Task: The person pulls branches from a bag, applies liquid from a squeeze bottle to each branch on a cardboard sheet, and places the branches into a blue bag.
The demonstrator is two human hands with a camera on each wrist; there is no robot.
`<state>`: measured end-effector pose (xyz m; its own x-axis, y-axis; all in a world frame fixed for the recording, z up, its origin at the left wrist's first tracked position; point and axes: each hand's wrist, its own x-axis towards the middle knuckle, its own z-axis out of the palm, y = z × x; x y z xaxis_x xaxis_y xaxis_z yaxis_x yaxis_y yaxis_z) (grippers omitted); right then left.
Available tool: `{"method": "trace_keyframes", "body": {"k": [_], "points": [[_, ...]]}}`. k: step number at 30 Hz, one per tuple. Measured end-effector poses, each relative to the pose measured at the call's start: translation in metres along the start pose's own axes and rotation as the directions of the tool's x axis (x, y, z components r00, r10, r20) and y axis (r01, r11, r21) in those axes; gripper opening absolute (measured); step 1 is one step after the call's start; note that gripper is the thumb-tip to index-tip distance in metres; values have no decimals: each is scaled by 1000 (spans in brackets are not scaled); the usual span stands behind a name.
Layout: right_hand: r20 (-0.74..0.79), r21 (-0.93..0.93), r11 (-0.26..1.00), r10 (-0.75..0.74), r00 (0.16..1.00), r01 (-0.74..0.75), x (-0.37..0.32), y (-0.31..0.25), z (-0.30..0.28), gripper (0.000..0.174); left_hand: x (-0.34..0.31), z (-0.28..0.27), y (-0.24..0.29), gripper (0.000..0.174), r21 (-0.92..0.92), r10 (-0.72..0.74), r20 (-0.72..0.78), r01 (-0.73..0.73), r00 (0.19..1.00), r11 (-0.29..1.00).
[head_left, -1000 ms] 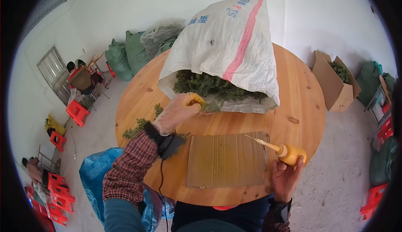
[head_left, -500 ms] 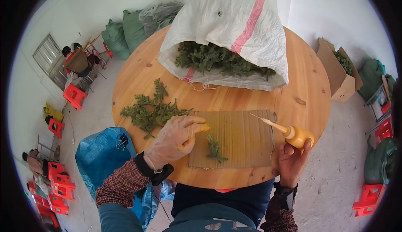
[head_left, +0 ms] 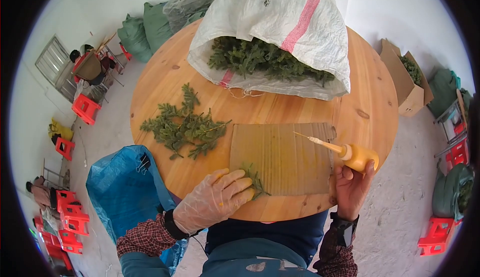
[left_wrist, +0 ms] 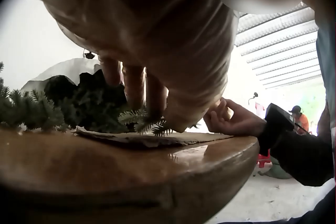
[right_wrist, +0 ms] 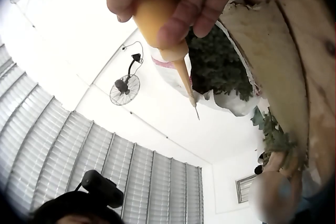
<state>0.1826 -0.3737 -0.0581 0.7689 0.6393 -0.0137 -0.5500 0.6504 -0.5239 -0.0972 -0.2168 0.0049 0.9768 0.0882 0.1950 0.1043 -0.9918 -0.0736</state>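
Note:
On the left side of the cardboard sheet (head_left: 295, 162), the gloved left hand (head_left: 215, 201) pinches a small green sprig (head_left: 257, 181) between thumb and fingers. The left wrist view shows the sprig (left_wrist: 142, 121) low over the cardboard's edge, partly covered by the fingertips. My bare right hand (head_left: 352, 189) grips a yellow-orange squeeze bottle (head_left: 362, 158) at the sheet's right side, its thin nozzle tipped toward the left. In the right wrist view the bottle (right_wrist: 155, 16) sits between the fingers, needle tip pointing away from the hand.
Loose green branches (head_left: 185, 127) lie on the round wooden table (head_left: 160, 82), left of the cardboard. A white sack (head_left: 230, 22) full of greenery stands open at the back. A blue bag (head_left: 120, 192) hangs near the left edge. Red stools stand on both sides.
My left hand came back from the sack's mouth to the cardboard. A small sprig came onto the sheet, and the hand moved down to it. The right hand keeps its hold on the bottle.

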Motion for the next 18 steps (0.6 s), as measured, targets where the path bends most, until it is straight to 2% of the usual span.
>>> {"method": "trace_keyframes", "body": {"k": [3,4,7,12,15,18], "points": [[6,-17,1000,-2,1000,2,1,1,-2,45,-4,3,4,34,-167,-51,-47,42,998,985],[9,-25,1000,-7,1000,7,1,1,-2,45,-5,5,6,34,-169,-56,-47,47,997,985],[13,-24,1000,-6,1000,7,1,1,-5,45,-5,13,11,35,-321,-174,-141,122,975,939],[5,-9,1000,-4,1000,4,0,1,-4,45,0,15,17,37,-279,-287,-76,256,955,925],[5,-11,1000,-8,1000,8,0,1,-5,45,4,16,11,39,-170,-140,-95,122,986,978],[3,-6,1000,-13,1000,13,0,2,-6,46,11,11,9,38,-118,-143,-173,124,975,985]]}}
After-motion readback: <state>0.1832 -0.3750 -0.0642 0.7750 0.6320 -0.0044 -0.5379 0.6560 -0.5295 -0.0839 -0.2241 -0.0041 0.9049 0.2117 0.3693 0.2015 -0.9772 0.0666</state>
